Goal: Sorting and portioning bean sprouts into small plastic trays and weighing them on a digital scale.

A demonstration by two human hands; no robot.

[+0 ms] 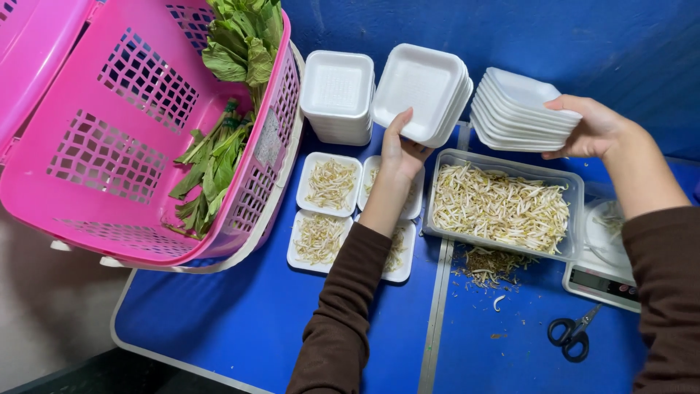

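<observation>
Blue tabletop (pixel 240 321) is lying under us in the head view; our left hand (pixel 399 149) is gripping the middle stack of white foam trays (pixel 421 91) at twelve o'clock, our right hand (pixel 594 130) is clamping another tray stack (pixel 514 109) at one o'clock, above the clear tub of bean sprouts (pixel 503 208).

Bright even light, soft shadows, sharp pic.

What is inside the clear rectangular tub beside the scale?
The clear tub is filled with pale bean sprouts. They cover its bottom, so anything beneath them is hidden.
</observation>
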